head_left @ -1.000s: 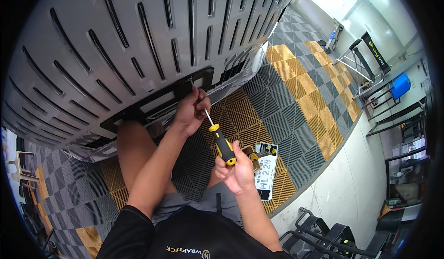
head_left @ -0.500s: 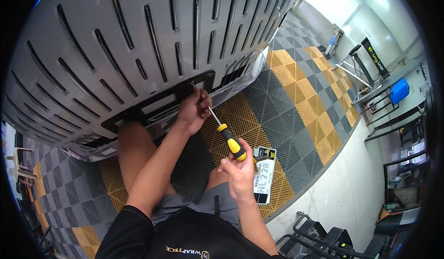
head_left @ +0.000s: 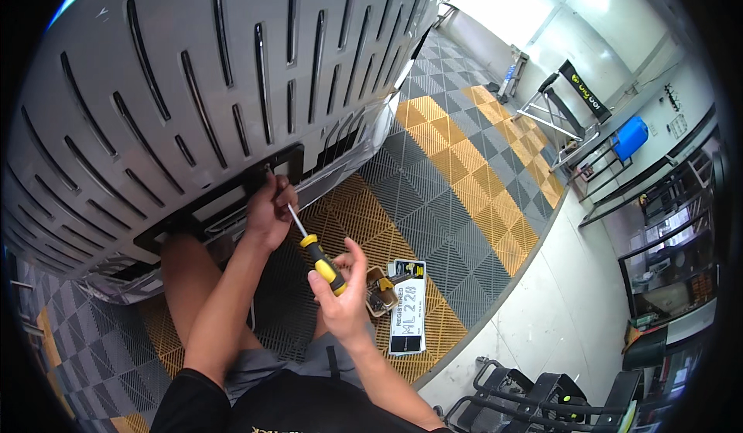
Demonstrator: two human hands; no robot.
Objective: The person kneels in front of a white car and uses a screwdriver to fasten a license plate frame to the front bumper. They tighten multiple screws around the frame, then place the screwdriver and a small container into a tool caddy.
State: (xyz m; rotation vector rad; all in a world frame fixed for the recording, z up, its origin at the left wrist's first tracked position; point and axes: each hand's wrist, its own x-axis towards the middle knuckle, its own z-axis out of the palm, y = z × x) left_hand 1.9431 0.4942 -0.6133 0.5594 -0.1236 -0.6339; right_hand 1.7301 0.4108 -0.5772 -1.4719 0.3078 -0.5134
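Note:
My right hand (head_left: 344,297) holds a yellow and black screwdriver (head_left: 325,266) by its handle, the thumb on the grip and the index finger raised off it. The metal shaft runs up to my left hand (head_left: 271,212), whose curled fingers close round its far part and hide the tip. The thumb and index tips of that hand are at a small fastener on a black licence plate frame (head_left: 282,162). This frame is fixed low on a grey car panel (head_left: 155,15) with long dark slots.
A white licence plate (head_left: 408,309) lies on the grey and yellow tiled floor (head_left: 441,216), beside a small open box (head_left: 379,297) of small items. Behind are a folding chair (head_left: 573,96) and a blue chair (head_left: 631,137). A black wheeled seat (head_left: 534,398) stands at lower right.
The view has shifted, so the car and floor appear further left. My right index finger has lifted away from the screwdriver handle. My left hand stays at the frame.

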